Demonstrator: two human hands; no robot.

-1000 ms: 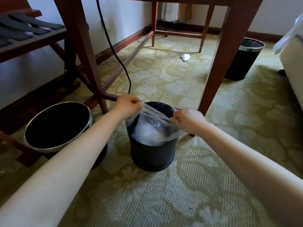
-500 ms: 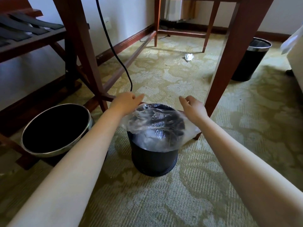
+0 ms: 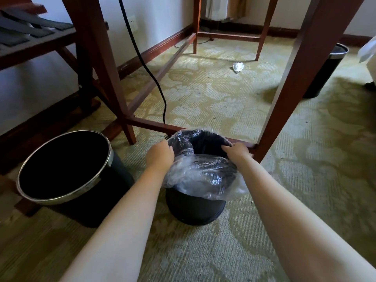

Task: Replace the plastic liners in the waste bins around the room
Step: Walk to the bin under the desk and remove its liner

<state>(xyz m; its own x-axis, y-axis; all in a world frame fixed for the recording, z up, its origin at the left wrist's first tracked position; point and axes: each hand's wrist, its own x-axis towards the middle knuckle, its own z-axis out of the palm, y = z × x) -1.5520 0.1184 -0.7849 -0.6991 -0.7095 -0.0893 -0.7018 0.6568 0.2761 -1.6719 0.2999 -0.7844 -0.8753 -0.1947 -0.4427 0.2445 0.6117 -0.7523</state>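
Gripping the liner (image 3: 203, 176) at opposite sides of the bin (image 3: 195, 208) with left hand (image 3: 159, 154) and right hand (image 3: 238, 152); best pulled down evenly all round.

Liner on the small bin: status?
Left hand, right hand both grip liner at rim. Liner draped over small bin, mouth open. Table crossbar right behind, not blocking.

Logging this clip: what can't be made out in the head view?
Head view only:
Far bin: table leg covers its left side; lining unclear.
Large bin interior: too dark to tell if lined.
White scrap on carpet: too small to identify.
Small bin bottom: hidden by liner and shadow.
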